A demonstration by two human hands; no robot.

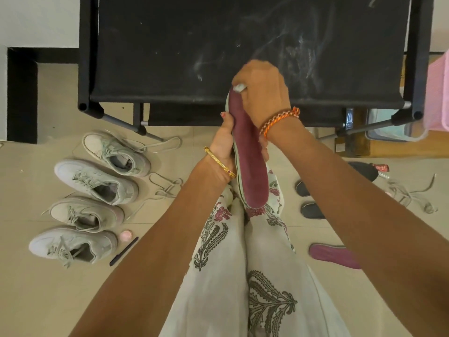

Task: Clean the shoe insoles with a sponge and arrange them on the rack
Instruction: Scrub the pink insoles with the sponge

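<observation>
A beige tiled floor (29, 300) runs under everything, with a black fabric rack (194, 57) standing at the far side, its top shelf smeared with pale dust marks. On the left of the floor four pale grey sneakers (97, 181) lie in a row, laces loose, and near the closest one sit a small pink cap (125, 235) and a dark pen (124, 251). In the middle, over the person's lap in a white floral garment (218, 276), the left hand (222, 144), wearing a gold bangle (220, 161), grips the left edge of a maroon insole (247, 152) held lengthwise, its toe end up at the front edge of the rack. The right hand (261, 88), with an orange beaded bracelet (279, 119) at the wrist, is curled round a small pale sponge (239, 87) and presses it on the toe end of that insole; the two hands are close together on the same insole. To the right, a second maroon insole (332, 255) lies flat on the floor, partly hidden by the right forearm. Beyond it are two dark shoe toes (308, 200), loose laces (410, 195) and a pink basket (437, 93) at the right edge.
</observation>
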